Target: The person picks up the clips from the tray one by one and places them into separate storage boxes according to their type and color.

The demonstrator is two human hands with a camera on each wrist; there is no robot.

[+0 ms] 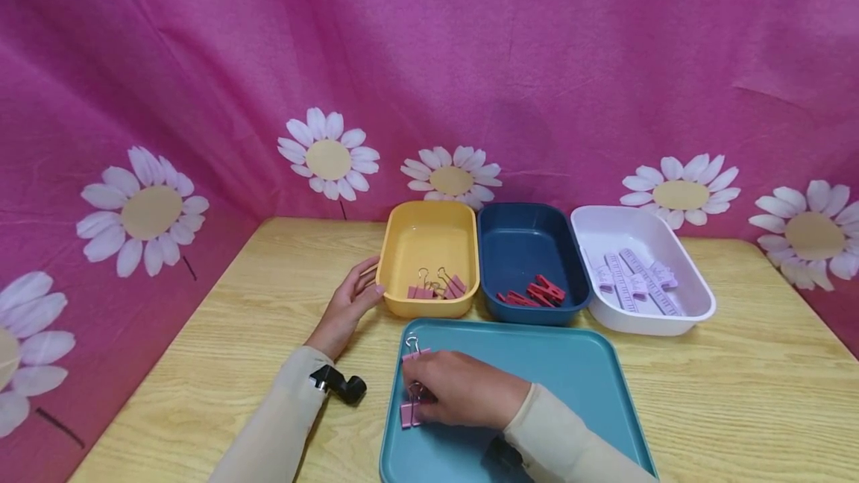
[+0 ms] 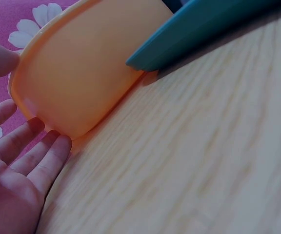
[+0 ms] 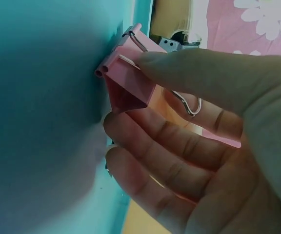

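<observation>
My right hand [image 1: 466, 390] reaches over the left side of the teal tray [image 1: 537, 364]. Its thumb and fingers pinch a pink binder clip [image 3: 133, 78] with silver wire handles, close over the tray surface. Another pink binder clip [image 1: 414, 355] lies just beyond the fingers, near the tray's far left corner. My left hand [image 1: 342, 311] rests against the yellow bin [image 1: 429, 244] at its near left corner. In the left wrist view its fingers [image 2: 50, 158] are extended along the outer wall, with the thumb up at the rim. Several pink binder clips [image 1: 453, 288] lie inside this bin.
Right of the yellow bin stands a dark blue bin [image 1: 526, 237] holding red clothespins [image 1: 545, 291]. Beside it, a white bin [image 1: 614, 229] contains lilac rulers [image 1: 647, 282]. All stand on the wooden table [image 1: 758, 379], with a pink flowered cloth [image 1: 537, 58] hanging behind.
</observation>
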